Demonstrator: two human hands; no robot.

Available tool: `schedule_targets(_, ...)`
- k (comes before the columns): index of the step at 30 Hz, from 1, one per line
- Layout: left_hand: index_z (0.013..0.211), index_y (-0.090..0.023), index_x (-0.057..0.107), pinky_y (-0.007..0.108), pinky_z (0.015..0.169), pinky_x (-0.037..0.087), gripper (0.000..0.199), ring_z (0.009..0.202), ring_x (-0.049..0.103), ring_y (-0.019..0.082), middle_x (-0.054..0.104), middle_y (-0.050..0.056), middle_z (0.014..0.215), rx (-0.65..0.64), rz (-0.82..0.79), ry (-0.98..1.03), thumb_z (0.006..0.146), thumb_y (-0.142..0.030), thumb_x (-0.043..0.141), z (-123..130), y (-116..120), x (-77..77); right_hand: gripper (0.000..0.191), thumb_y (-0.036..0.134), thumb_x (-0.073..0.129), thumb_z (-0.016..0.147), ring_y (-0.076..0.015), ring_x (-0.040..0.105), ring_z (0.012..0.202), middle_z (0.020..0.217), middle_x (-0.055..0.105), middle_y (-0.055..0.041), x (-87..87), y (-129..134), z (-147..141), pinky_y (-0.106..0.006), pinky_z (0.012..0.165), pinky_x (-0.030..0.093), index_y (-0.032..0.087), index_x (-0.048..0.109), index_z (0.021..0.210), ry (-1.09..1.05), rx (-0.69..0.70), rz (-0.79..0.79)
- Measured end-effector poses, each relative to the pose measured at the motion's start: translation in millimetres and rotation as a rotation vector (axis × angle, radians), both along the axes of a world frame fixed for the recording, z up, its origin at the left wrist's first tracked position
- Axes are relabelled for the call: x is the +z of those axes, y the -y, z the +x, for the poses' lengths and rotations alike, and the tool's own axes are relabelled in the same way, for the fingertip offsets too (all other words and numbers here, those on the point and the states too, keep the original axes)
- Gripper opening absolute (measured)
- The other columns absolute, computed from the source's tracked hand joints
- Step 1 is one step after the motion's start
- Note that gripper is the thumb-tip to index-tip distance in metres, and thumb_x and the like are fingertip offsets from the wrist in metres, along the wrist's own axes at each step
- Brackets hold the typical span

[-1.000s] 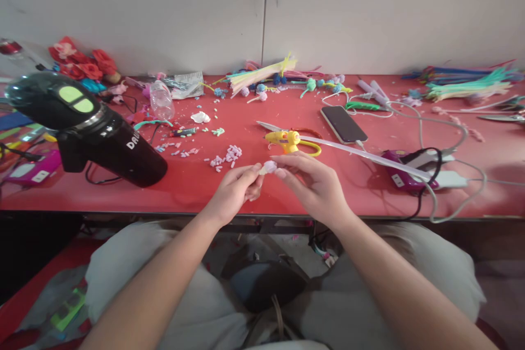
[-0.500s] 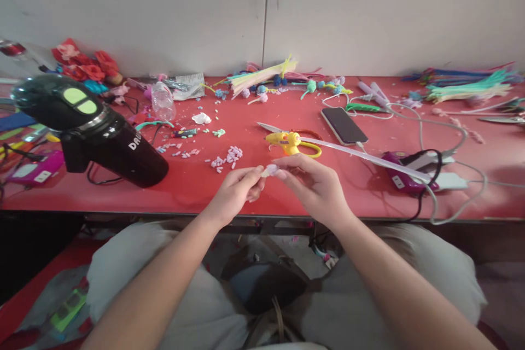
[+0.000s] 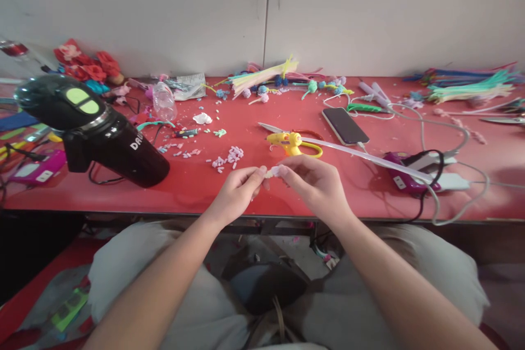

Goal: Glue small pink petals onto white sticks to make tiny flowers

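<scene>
My left hand is closed in a pinch, thumb against fingers, on a small cream-coloured piece. Facing it, my right hand pinches a pale lilac bit that touches the cream piece. Both are too small to tell their kind. The hands meet just above the near edge of the red table. Behind my right hand lies a yellow hot glue gun with a long clear glue stick, over yellow-handled scissors. Short lilac pieces lie in a pile beyond my left hand.
A large black tumbler leans at the left. A phone on a cable and a purple power strip lie to the right. Bundles of pipe cleaners and a clear plastic bottle stand along the back.
My fingertips have shifted slightly on the small pieces, with the lilac bit now a little further right and more of the cream piece showing. The view has moved very slightly.
</scene>
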State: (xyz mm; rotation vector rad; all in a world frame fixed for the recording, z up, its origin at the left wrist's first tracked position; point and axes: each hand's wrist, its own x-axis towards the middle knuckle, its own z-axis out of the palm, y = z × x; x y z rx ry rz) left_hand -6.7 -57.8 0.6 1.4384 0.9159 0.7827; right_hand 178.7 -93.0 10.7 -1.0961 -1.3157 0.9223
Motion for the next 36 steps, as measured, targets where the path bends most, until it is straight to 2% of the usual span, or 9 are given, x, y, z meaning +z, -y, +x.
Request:
schedule_targets(7,0.077,-0.017,0.063,0.027,0.056,0.028,0.049,0.058,0.036,0.011,0.038,-0.004,0.062,-0.006,0.001,-0.027,0.1,-0.059,0.055,-0.6,0.2,0.4,0.01,0.03,0.073,0.088,-0.0155,0.07,0.074,0.08,0.075,-0.0022,-0.2,0.2,-0.5,-0.031,0.072,0.059,0.02,0.073,0.086,0.001,0.028,0.014)
schedule_targets(13,0.077,-0.017,0.063,0.026,0.056,0.029,0.05,0.058,0.037,0.011,0.04,-0.004,0.062,0.013,0.024,-0.046,0.1,-0.06,0.054,-1.4,-0.2,3.4,0.017,0.036,0.069,0.093,-0.0162,0.071,0.075,0.085,0.078,-0.0043,-0.2,0.0,1.6,-0.032,0.073,0.059,0.02,0.074,0.09,-0.013,0.022,0.019)
schedule_targets(23,0.078,-0.016,0.065,0.026,0.056,0.03,0.049,0.057,0.037,0.011,0.038,-0.005,0.061,0.009,0.069,-0.089,0.102,-0.057,0.053,0.0,0.5,2.7,0.018,0.038,0.072,0.092,-0.0168,0.07,0.075,0.082,0.076,-0.0033,-2.8,-0.9,0.0,-0.031,0.071,0.057,0.02,0.074,0.088,0.062,0.026,0.0)
schedule_targets(31,0.078,-0.016,0.068,0.025,0.055,0.031,0.049,0.056,0.042,0.011,0.044,-0.004,0.06,0.051,0.16,-0.161,0.102,-0.057,0.054,-2.9,0.6,6.7,0.025,0.044,0.069,0.095,-0.0169,0.069,0.078,0.086,0.076,-0.0042,-2.6,-2.0,4.0,-0.031,0.073,0.057,0.02,0.075,0.092,0.078,0.046,-0.008)
schedule_targets(36,0.077,-0.017,0.069,0.025,0.053,0.032,0.044,0.057,0.041,0.012,0.043,-0.003,0.06,0.085,0.216,-0.174,0.099,-0.054,0.06,-6.0,0.4,10.6,0.031,0.046,0.064,0.096,-0.016,0.064,0.07,0.078,0.071,-0.004,-4.9,-3.8,5.6,-0.031,0.066,0.053,0.018,0.073,0.086,0.114,-0.022,-0.041)
